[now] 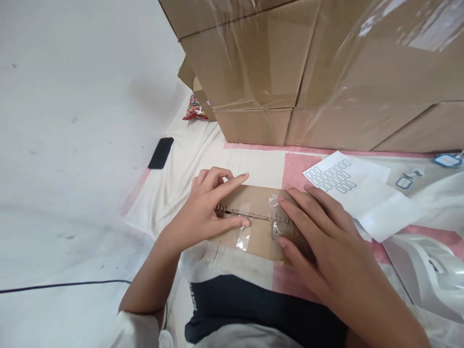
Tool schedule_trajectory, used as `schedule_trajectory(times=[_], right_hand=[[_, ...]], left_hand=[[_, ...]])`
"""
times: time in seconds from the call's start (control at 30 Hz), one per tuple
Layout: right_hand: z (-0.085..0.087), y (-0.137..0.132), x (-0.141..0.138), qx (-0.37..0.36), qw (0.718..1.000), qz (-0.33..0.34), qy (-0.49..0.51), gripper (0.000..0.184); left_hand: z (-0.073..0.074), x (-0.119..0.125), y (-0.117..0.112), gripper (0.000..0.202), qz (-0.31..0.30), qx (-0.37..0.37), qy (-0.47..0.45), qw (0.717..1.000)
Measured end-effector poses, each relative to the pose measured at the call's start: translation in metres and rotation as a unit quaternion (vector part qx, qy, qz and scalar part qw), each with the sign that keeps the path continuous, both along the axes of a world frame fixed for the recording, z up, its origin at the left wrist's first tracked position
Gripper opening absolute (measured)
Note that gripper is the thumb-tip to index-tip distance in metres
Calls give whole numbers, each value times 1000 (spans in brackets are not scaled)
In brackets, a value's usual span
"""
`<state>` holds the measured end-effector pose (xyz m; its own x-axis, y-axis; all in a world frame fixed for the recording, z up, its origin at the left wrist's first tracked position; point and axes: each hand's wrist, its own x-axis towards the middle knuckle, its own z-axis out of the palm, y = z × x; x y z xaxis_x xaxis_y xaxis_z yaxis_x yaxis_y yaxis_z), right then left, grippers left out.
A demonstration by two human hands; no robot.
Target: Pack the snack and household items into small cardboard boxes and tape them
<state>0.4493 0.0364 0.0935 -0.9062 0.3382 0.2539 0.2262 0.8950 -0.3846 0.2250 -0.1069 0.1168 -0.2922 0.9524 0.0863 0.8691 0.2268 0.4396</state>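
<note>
A small brown cardboard box (250, 197) lies before me, with a jagged slit along its top and strips of clear tape (243, 238) across it. My left hand (205, 208) grips its left end. The thumb lies on top beside the slit, the index finger is raised over the far edge, and the other fingers curl out of sight. Across the right part rests my right hand (324, 232), its fingers stretched out and its thumb apart, with tips at another piece of tape (274, 227). It covers the box's right end.
Large cardboard boxes (253, 72) in clear wrap stand behind. Printed white paper (348, 179) and small blue-edged labels (404, 182) lie right, near a white plastic device (431, 270). A black phone (161, 153) lies left by the wall; a red packet (195, 108) sits farther back.
</note>
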Motion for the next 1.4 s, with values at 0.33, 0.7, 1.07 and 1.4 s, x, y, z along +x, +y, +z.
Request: schedule_trajectory(times=[0.33,0.7,1.07,1.4], right_hand=[[1,-9,-4,-29,998,-40,27,42],[-58,68,25,-18,935,-346,68,63],[-55,70,24,-15,926,-378,10,49],[-53,61,26,28,921,-321,219,57]], left_hand=[[3,6,-6,77,47,-74,-45,995],[-15,6,-34,89,105,-61,-129,984],[-19,2,-35,81,103,-34,-79,991],[34,50,79,79,12,8,-212,977]])
